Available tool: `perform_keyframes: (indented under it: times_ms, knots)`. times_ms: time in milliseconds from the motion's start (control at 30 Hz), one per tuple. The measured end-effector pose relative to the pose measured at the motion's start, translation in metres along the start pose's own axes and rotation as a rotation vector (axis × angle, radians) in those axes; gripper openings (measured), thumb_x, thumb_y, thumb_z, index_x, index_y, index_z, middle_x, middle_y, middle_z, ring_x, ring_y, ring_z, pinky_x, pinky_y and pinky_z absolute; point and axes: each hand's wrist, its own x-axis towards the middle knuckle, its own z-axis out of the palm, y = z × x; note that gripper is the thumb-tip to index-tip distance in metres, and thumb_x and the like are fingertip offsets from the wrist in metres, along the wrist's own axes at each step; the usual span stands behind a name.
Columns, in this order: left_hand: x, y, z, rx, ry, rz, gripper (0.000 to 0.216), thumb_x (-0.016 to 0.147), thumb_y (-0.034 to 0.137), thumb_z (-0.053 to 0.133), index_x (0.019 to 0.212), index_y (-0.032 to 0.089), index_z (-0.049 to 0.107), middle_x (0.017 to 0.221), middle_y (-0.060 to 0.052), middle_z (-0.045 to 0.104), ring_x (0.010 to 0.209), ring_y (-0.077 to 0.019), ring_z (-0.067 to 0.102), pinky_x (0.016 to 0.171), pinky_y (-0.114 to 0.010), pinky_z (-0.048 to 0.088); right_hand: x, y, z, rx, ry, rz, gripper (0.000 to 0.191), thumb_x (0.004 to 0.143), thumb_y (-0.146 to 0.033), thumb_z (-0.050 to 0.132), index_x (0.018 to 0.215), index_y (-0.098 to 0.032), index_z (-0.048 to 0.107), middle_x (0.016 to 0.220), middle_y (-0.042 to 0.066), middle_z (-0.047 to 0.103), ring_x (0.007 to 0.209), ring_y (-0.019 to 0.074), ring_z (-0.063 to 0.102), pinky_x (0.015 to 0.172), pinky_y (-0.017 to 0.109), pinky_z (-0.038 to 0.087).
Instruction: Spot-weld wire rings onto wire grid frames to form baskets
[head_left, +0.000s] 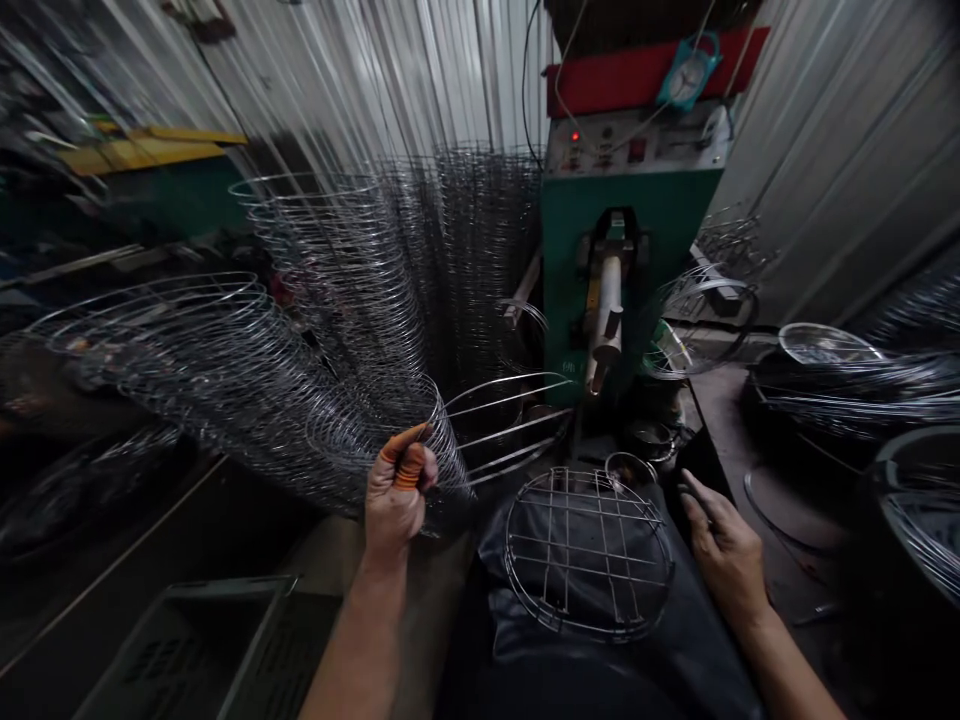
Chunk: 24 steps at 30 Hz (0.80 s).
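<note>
Wire hoop stack (330,420), leaning toward 10 o'clock so its rims stay within reach, is pinched at one rim by the left hand (397,495) between orange-wrapped fingers (409,465); right hand (724,555), loosely spread, rests at 4 o'clock near a round wire grid (585,548) on a dark lap cloth (510,600)

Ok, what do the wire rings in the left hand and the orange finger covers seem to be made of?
The wire rings look like bare steel, thin with a grey metallic shine and no visible coating. The orange finger covers on the left hand look like rubber or cloth tape; their ridged wrapping leaves that open.
</note>
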Motion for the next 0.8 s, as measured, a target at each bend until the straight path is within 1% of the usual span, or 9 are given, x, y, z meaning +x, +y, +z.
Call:
perform_keyframes:
  times_ms: [67,133,233,333,433,500,600,700,800]
  knots:
    - [-0.01,-0.004,0.017,-0.149,-0.037,-0.162,0.03,0.068,0.041,0.073,0.09,0.022,0.064,0.05,0.007,0.045,0.043,-0.0046,0.035,0.039,-0.014,0.028,0.001,-0.011,0.001,0.018,0.015,-0.068,0.038,0.086,-0.036,0.048,0.119,-0.023,0.058,0.115,0.006,0.064,0.104,0.0219,0.06,0.091,0.035,0.047]
    - [-0.022,-0.011,0.03,-0.228,-0.089,-0.358,0.032,0.068,0.039,0.074,0.092,0.021,0.064,0.049,0.007,0.043,0.041,-0.0036,0.032,0.038,-0.014,0.027,-0.002,-0.019,0.0,0.061,0.014,-0.074,0.037,0.087,-0.035,0.047,0.12,-0.022,0.058,0.117,0.007,0.063,0.106,0.022,0.059,0.091,0.034,0.048]
    - [-0.039,-0.025,0.039,-0.291,-0.131,-0.607,0.034,0.068,0.037,0.074,0.095,0.019,0.063,0.05,0.008,0.04,0.04,-0.0019,0.029,0.037,-0.012,0.023,-0.011,-0.026,-0.006,0.126,-0.009,0.054,0.035,0.086,-0.036,0.049,0.115,-0.022,0.061,0.113,0.006,0.065,0.104,0.0224,0.06,0.089,0.033,0.049]
    - [-0.048,-0.041,0.039,-0.294,-0.126,-0.748,0.04,0.066,0.037,0.076,0.098,0.019,0.061,0.059,0.007,0.045,0.04,-0.0005,0.029,0.037,-0.012,0.021,-0.02,-0.027,-0.008,0.14,-0.015,0.235,0.037,0.084,-0.041,0.052,0.114,-0.022,0.061,0.106,0.005,0.068,0.097,0.0222,0.063,0.084,0.033,0.05]
    - [-0.051,-0.056,0.034,-0.173,-0.131,-0.754,0.048,0.061,0.039,0.078,0.1,0.018,0.061,0.071,0.003,0.052,0.048,-0.0027,0.041,0.04,-0.014,0.028,-0.024,-0.019,-0.004,0.122,-0.035,0.307,0.044,0.082,-0.044,0.051,0.118,-0.021,0.058,0.108,0.006,0.067,0.098,0.0222,0.062,0.085,0.033,0.049]
    - [-0.051,-0.064,0.029,-0.047,-0.172,-0.73,0.052,0.059,0.041,0.078,0.102,0.016,0.061,0.067,0.004,0.051,0.051,-0.0045,0.044,0.042,-0.015,0.032,-0.026,-0.011,0.001,0.124,-0.065,0.326,0.044,0.081,-0.045,0.049,0.116,-0.02,0.06,0.111,0.007,0.066,0.102,0.0227,0.06,0.086,0.034,0.048]
    - [-0.049,-0.071,0.021,0.107,-0.266,-0.741,0.056,0.06,0.044,0.076,0.106,0.014,0.061,0.056,0.007,0.044,0.045,-0.0037,0.037,0.04,-0.016,0.027,-0.027,-0.004,0.005,0.121,-0.108,0.379,0.046,0.079,-0.047,0.049,0.112,-0.017,0.062,0.11,0.009,0.066,0.102,0.0239,0.06,0.086,0.034,0.048]
    - [-0.045,-0.062,0.017,0.161,-0.318,-0.712,0.055,0.063,0.043,0.074,0.108,0.014,0.061,0.056,0.007,0.044,0.043,-0.0031,0.035,0.039,-0.016,0.026,-0.023,-0.011,-0.004,0.113,-0.172,0.4,0.044,0.079,-0.048,0.049,0.106,-0.017,0.065,0.099,0.009,0.069,0.092,0.0229,0.063,0.078,0.032,0.051]
    - [-0.038,-0.046,0.017,0.142,-0.325,-0.592,0.049,0.065,0.04,0.073,0.106,0.016,0.062,0.062,0.005,0.049,0.047,-0.0038,0.04,0.043,-0.017,0.034,-0.016,-0.025,-0.019,0.073,-0.175,0.354,0.04,0.08,-0.048,0.05,0.105,-0.02,0.065,0.087,0.005,0.07,0.079,0.0199,0.064,0.073,0.028,0.051]
